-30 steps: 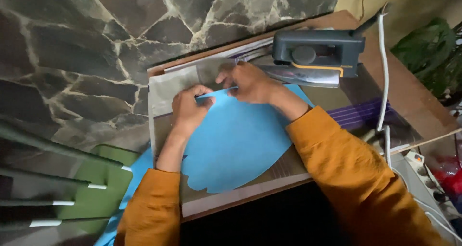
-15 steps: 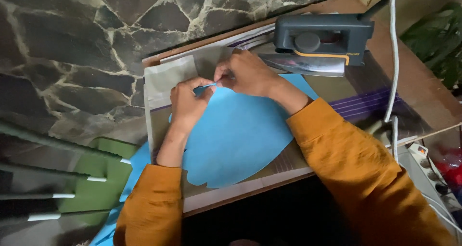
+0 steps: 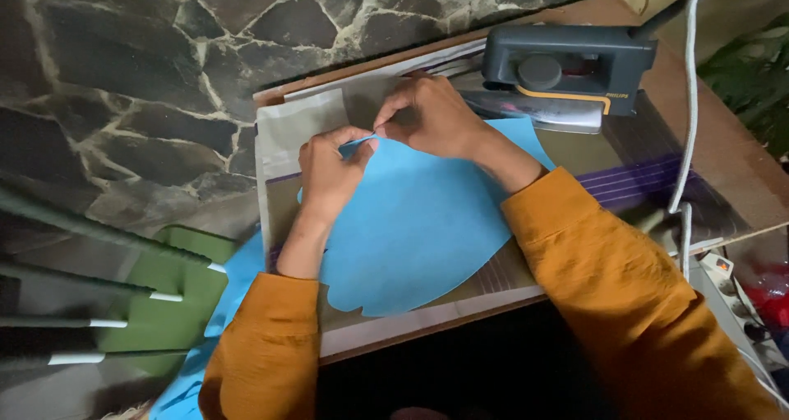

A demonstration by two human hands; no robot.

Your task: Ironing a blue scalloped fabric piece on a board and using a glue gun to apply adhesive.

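Both the left hand (image 3: pixel 329 172) and the right hand (image 3: pixel 429 117) pinch the far edge of a blue sheet (image 3: pixel 419 231) with clenched fingers. The sheet lies on the surface (image 3: pixel 723 153), near a grey iron (image 3: pixel 567 66) at the far right.

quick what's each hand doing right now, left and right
Left hand: fingers pinched shut on the top edge of the blue sheet.
Right hand: fingers pinched shut on the same edge, beside the left.

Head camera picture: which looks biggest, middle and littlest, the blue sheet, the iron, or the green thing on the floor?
1. blue sheet, held at its top edge by both hands.
2. iron and green thing: look alike in size, and the floor lies farther away, so no ranking.
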